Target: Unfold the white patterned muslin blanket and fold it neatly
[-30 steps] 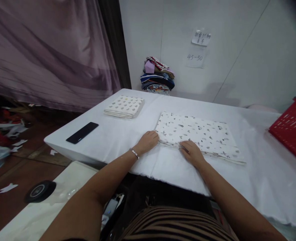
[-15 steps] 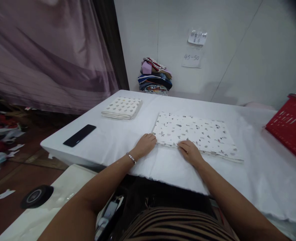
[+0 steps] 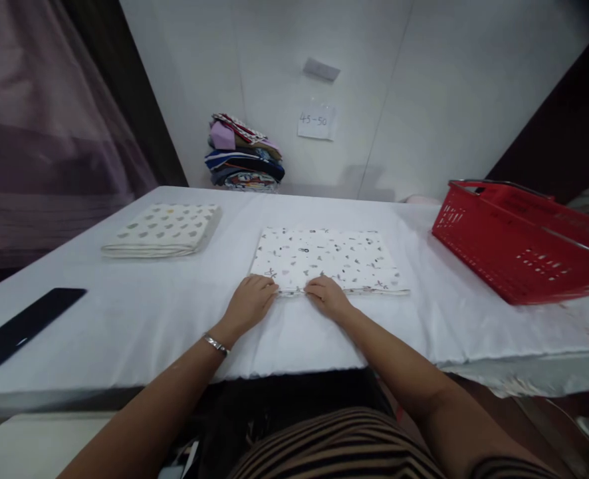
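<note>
A white folded cloth [image 3: 324, 259] printed with small grey motifs lies flat on the white-covered table [image 3: 294, 339] in front of me. My left hand [image 3: 250, 299] is closed on its near left corner, fingers curled over the edge. A short way to the right, my right hand [image 3: 328, 297] pinches the same near edge, thumb tucked out of sight. Several layers show along that edge. Further left sits a second folded cloth [image 3: 165, 229], cream with grey heart-like prints, touched by neither hand.
A black phone-like slab [image 3: 25, 326] rests at the table's left. On the right stands a red plastic basket [image 3: 518, 233]. Behind the table is a pile of folded fabrics [image 3: 244, 156] against the wall, beside a paper sign [image 3: 316, 122] reading 45-50.
My view has turned to the right, bringing more of the red basket into sight. Both hands keep their hold on the cloth's near edge, which now lies straighter across my view.
</note>
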Demonstrator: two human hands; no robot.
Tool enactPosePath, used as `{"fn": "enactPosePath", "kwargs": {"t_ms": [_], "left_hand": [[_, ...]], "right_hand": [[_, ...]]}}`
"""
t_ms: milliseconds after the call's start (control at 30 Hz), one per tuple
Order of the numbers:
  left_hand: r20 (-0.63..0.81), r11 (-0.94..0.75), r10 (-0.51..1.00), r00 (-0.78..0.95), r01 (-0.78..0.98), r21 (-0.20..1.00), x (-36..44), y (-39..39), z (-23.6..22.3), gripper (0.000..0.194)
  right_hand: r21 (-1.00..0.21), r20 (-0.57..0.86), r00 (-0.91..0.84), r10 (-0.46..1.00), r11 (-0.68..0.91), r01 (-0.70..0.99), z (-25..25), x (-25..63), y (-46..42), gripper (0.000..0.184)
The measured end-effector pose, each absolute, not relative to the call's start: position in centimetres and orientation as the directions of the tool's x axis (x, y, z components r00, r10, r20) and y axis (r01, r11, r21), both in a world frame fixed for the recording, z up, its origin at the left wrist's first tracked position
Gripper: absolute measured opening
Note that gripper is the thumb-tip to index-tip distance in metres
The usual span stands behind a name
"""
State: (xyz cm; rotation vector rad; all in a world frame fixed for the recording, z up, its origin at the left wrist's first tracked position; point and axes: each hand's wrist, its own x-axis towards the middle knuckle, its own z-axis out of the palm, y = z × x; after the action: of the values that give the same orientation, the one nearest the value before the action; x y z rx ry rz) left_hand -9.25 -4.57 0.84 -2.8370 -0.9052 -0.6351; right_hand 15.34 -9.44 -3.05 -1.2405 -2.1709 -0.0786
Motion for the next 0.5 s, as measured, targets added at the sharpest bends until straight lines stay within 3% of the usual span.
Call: {"fn": "enactPosePath", "kwargs": {"t_ms": [333, 500], "left_hand": [[0.436, -0.806, 0.584, 0.684, 0.551, 0.215, -8.7, -3.9, -1.6, 0.023], [0.452, -0.807, 0.587, 0.672, 0.527, 0.265, -8.7, -3.8, -1.8, 0.024]], "right_hand": [[-0.308, 0.547, -0.347, 0.762, 0.568, 0.764, -2.9, 16.2, -10.3, 0.023], [-0.316, 0.548, -0.228, 0.805, 0.452, 0.834, -2.6, 20.4, -13.0, 0.024]]}}
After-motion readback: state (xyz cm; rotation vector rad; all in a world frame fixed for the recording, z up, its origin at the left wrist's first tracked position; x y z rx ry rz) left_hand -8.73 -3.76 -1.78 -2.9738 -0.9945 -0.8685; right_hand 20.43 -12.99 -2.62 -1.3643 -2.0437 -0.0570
